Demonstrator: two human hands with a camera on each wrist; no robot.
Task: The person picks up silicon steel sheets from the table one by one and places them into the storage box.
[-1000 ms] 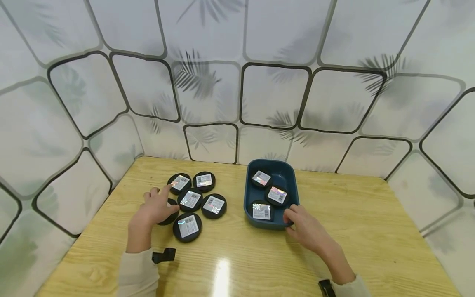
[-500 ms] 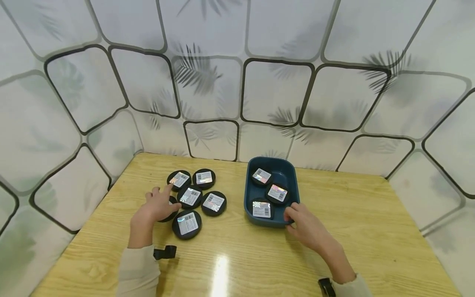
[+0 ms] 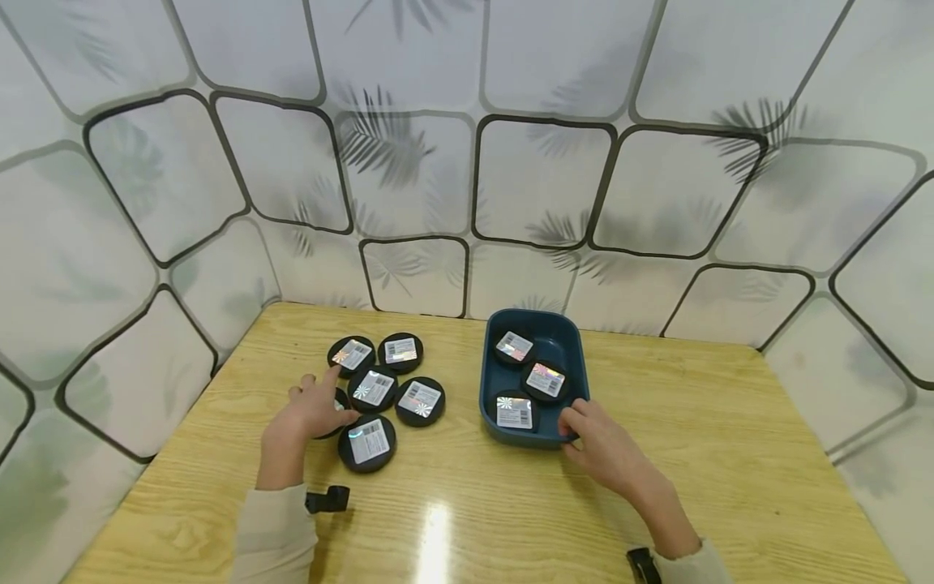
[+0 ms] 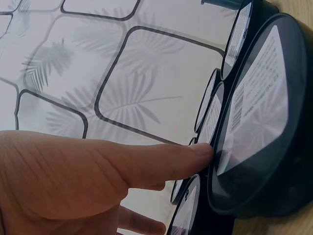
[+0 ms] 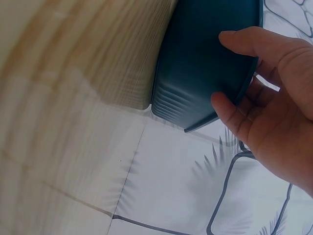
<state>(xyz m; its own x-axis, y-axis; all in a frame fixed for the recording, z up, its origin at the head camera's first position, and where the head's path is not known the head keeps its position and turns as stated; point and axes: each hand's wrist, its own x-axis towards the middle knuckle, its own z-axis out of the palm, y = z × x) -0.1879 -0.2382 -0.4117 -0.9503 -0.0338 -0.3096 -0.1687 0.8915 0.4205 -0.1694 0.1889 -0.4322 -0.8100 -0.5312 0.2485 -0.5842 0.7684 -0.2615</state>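
Observation:
Flat round black discs with white barcode labels lie in a cluster on the left of the table. My left hand point(image 3: 314, 408) is over the leftmost disc point(image 3: 339, 405), mostly hiding it, with thumb and fingers spread. In the left wrist view the straight thumb point(image 4: 166, 159) reaches the edge of the large near disc point(image 4: 264, 112). On the right, my right hand point(image 3: 601, 446) grips the near right corner of a dark blue bin point(image 3: 558, 345), its thumb outside and fingers over the rim. Three labelled discs lie inside the bin, including a middle one point(image 3: 545, 381).
The wooden table point(image 3: 467, 503) runs back to patterned partition walls point(image 3: 543, 182). Other discs, such as the front one point(image 3: 367, 444) and the right one point(image 3: 420, 401), sit close around the left hand. A dark strap point(image 3: 328, 499) is on the left wrist.
My left hand has shifted slightly to the right and down over the leftmost disc. The right hand and the bin hold their place; the head view has tilted slightly.

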